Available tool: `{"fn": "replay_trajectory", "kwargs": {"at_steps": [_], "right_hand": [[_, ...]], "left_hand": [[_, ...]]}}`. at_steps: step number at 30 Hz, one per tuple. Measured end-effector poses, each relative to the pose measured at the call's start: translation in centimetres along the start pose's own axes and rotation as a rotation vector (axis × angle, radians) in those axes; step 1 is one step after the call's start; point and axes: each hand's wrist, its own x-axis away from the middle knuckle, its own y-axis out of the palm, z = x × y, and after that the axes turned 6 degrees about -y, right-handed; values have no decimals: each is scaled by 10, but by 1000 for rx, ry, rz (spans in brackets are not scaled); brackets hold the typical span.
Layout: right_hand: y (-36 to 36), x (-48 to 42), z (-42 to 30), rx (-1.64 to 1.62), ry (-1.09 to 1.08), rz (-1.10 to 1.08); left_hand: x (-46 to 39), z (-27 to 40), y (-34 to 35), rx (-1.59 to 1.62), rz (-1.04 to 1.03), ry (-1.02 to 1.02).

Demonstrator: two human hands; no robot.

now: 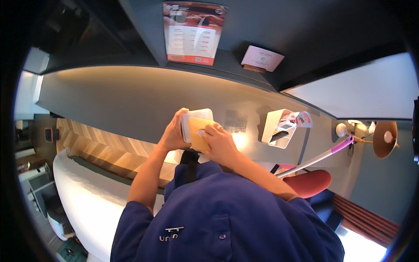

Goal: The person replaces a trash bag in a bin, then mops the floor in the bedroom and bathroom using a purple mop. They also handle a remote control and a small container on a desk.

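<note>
In front of my chest, my left hand grips the side of a shallow white tray-like box with rounded corners. The box is held tilted in the air over the grey counter. A yellow cloth covers much of its near side. My right hand presses this cloth against the box with bent fingers. A small pale patch shows beside the fingertips; I cannot tell what it is. The cloth and my right hand hide the lower part of the box.
A cream holder with small items stands right on the counter. Farther back are a printed stand and a small card. A purple-ended pole leans near a red chair. A white bed lies left behind me.
</note>
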Motion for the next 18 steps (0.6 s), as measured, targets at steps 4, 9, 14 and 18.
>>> {"fn": "replay_trajectory", "kwargs": {"at_steps": [4, 9, 14, 18], "right_hand": [[6, 49, 33, 254, 284, -26], [-4, 81, 69, 213, 384, -91], [-119, -29, 77, 592, 125, 288], [-178, -90, 112, 773, -5, 360]], "left_hand": [[3, -12, -26, 11, -70, -27], [-28, 20, -55, -137, 89, 146], [-101, 68, -78, -163, 482, 291], [-166, 100, -77, -582, 516, 519]]}}
